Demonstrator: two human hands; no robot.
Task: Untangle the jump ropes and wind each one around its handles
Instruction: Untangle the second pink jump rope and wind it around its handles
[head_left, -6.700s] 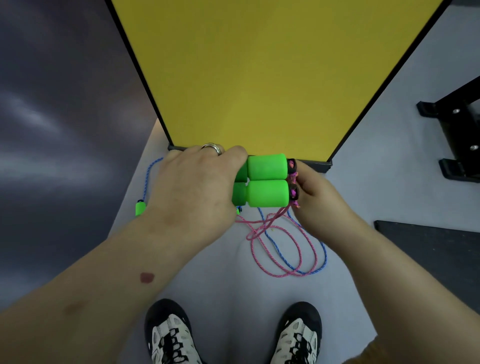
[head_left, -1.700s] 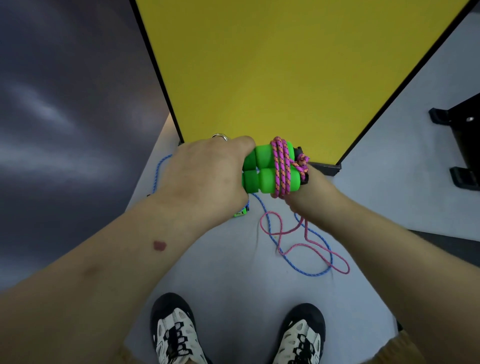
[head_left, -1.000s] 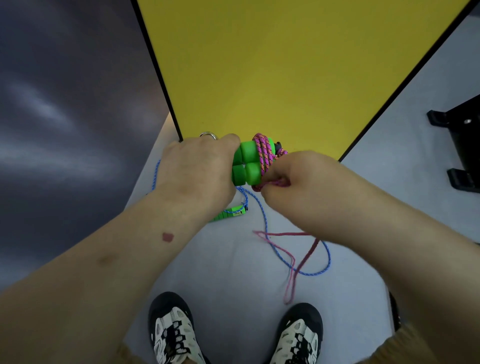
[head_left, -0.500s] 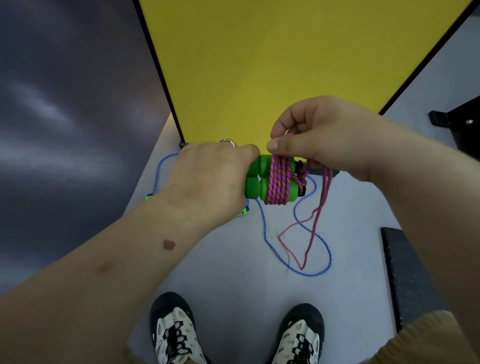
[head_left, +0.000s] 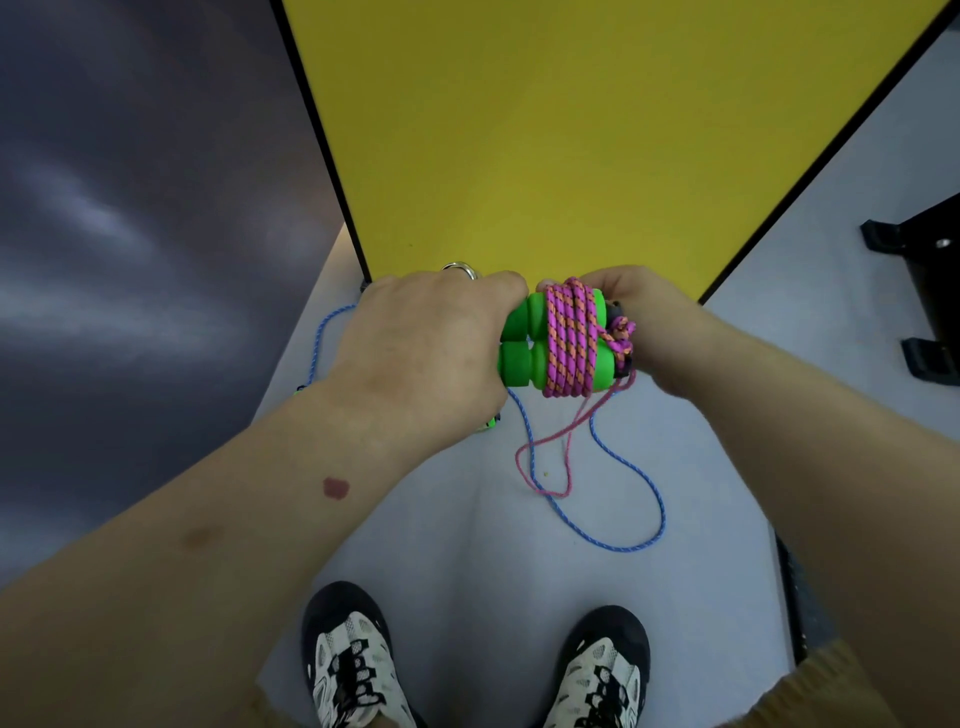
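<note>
Head view: left hand (head_left: 421, 358) grips 2 green handles (head_left: 524, 348) held above the floor (head_left: 467, 519); right hand (head_left: 654, 332) pinches the pink rope (head_left: 569, 338) coiled around them. Blue rope (head_left: 631, 470) lies below.

The green handles (head_left: 524, 353) I grip look like matt foam, smooth and slightly soft. Wound round them, the pink rope (head_left: 569, 343) is braided cord with a rough, woven orange fleck; the blue rope (head_left: 631, 470) on the floor (head_left: 467, 519) has the same braid. My ring (head_left: 460, 269) is shiny metal. The yellow panel (head_left: 545, 130) beyond is smooth and matt, the pale floor faintly sheened
</note>
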